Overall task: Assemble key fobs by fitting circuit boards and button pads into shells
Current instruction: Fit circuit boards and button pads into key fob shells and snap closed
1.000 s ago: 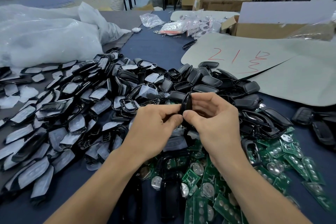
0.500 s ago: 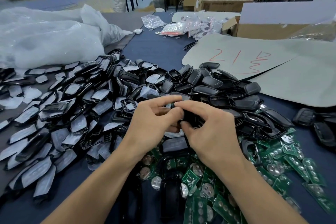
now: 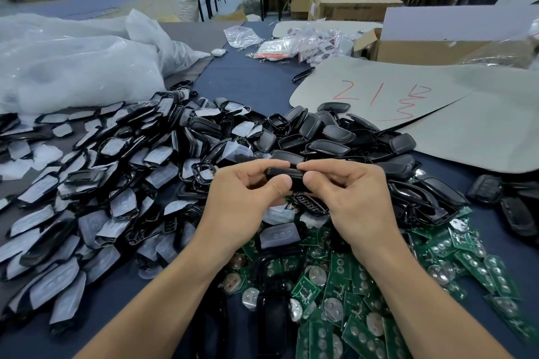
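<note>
- The left hand and the right hand pinch one black key fob between thumbs and forefingers.
- Below the fingers lie green circuit boards.

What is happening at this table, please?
A person is assembling key fobs. The left hand and right hand both pinch one black fob above the table, thumbs on its near side. Around them lie heaps of parts: button pads on the left, shells behind, green circuit boards in front on the right.
</note>
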